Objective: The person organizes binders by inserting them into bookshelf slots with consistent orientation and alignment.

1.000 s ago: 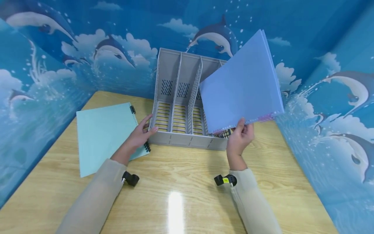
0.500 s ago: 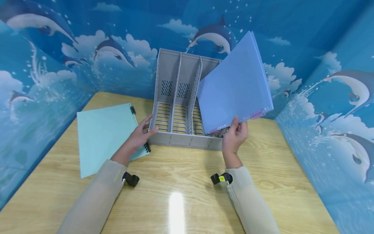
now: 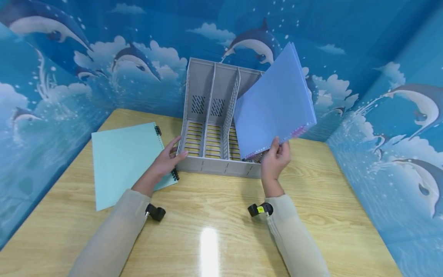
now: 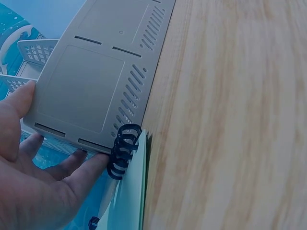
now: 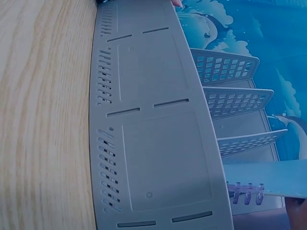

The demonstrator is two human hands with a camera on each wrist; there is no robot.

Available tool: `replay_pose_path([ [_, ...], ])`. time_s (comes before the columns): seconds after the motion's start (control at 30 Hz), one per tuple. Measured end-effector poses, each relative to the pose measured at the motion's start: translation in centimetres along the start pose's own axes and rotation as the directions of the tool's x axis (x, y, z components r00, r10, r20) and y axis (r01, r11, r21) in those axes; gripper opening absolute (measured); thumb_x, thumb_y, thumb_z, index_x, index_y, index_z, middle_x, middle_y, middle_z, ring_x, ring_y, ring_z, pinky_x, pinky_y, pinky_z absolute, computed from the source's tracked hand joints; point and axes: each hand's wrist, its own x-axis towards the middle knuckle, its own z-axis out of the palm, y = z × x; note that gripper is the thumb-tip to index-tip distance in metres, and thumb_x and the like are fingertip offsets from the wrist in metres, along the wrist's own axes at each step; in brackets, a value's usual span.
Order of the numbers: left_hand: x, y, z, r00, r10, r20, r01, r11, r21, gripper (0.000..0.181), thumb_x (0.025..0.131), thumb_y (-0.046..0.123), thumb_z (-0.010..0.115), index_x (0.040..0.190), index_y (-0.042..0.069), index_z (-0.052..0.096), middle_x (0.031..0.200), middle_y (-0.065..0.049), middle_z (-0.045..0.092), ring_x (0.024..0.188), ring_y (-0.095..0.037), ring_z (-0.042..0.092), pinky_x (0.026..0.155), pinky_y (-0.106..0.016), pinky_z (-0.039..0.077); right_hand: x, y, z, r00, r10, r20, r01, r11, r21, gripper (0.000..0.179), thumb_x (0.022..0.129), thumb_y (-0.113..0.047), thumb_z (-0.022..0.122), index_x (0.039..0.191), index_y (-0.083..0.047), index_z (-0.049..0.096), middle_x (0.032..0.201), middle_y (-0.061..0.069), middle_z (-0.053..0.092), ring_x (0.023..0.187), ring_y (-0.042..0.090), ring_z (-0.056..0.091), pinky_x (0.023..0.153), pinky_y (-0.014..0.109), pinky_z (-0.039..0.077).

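In the head view, my right hand pinches the lower edge of a blue notebook with purple spiral rings. The notebook tilts up to the right, its lower left corner inside a right-hand slot of a grey file organizer. Its purple rings and the fingers show at the right wrist view's lower right. My left hand grips the organizer's front left corner, thumb at the front and fingers along the side, as the left wrist view also shows. A mint-green notebook with black rings lies flat beside the left hand.
The organizer's upright dividers separate several slots. Behind the wooden table hangs a blue dolphin-print curtain, which also runs along both sides. The mint notebook's black rings sit close against the organizer's left end.
The right hand has moved left, bringing the blue notebook left and slightly down over the organizer. The left hand stays at the corner.
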Motion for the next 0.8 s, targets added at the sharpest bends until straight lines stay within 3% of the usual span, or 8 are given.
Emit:
replay_pose_path([
  [0.2,0.0,0.0,0.0,1.000,0.000,-0.006,0.000,1.000,-0.003,0.081,0.095,0.048,0.057,0.156,0.038,0.004,0.161,-0.015,0.014,0.144,-0.038,0.023,0.115,-0.055,0.023,-0.1,0.1,0.3,0.999,0.042,0.005,-0.042,0.998,-0.044,0.018,0.098,0.003,0.051,0.092,0.018,0.060,0.062,-0.003,0.041,0.052,-0.003,0.030,0.051,0.016,0.026],
  [0.43,-0.1,0.1,0.0,1.000,-0.008,-0.007,0.008,1.000,-0.002,0.082,0.094,0.048,0.058,0.156,0.039,0.005,0.161,-0.014,0.014,0.144,-0.037,0.023,0.115,-0.056,0.022,0.0,4.0,0.8,0.998,0.053,0.016,-0.051,0.994,-0.094,0.023,0.100,-0.005,0.052,0.091,0.015,0.061,0.066,0.009,0.048,0.055,-0.001,0.035,0.051,0.015,0.029],
  [0.6,-0.1,0.1,0.0,1.000,-0.008,-0.002,0.008,1.000,-0.006,0.082,0.094,0.049,0.058,0.155,0.039,0.004,0.161,-0.014,0.014,0.144,-0.037,0.022,0.115,-0.056,0.022,-0.2,5.0,0.9,0.998,0.035,0.051,-0.028,0.990,-0.138,0.026,0.101,-0.013,0.053,0.094,0.009,0.064,0.070,0.018,0.056,0.058,0.007,0.041,0.053,0.017,0.035],
  [0.7,-0.1,0.0,0.0,1.000,-0.004,0.005,0.004,1.000,-0.013,0.082,0.094,0.049,0.058,0.155,0.040,0.004,0.161,-0.015,0.013,0.144,-0.037,0.022,0.115,-0.056,0.022,-0.3,5.2,0.9,0.997,0.004,0.078,0.009,0.986,-0.166,0.025,0.101,-0.014,0.052,0.106,0.005,0.067,0.085,0.020,0.067,0.066,0.014,0.055,0.059,0.017,0.041],
  [0.8,-0.1,0.0,0.0,1.000,-0.002,0.004,0.002,1.000,-0.015,0.083,0.093,0.049,0.058,0.155,0.040,0.004,0.161,-0.015,0.013,0.144,-0.037,0.022,0.115,-0.056,0.022,-0.4,5.1,1.1,0.995,-0.026,0.098,0.043,0.984,-0.176,0.026,0.101,-0.014,0.052,0.115,0.001,0.067,0.096,0.019,0.071,0.070,0.020,0.059,0.060,0.018,0.043],
])
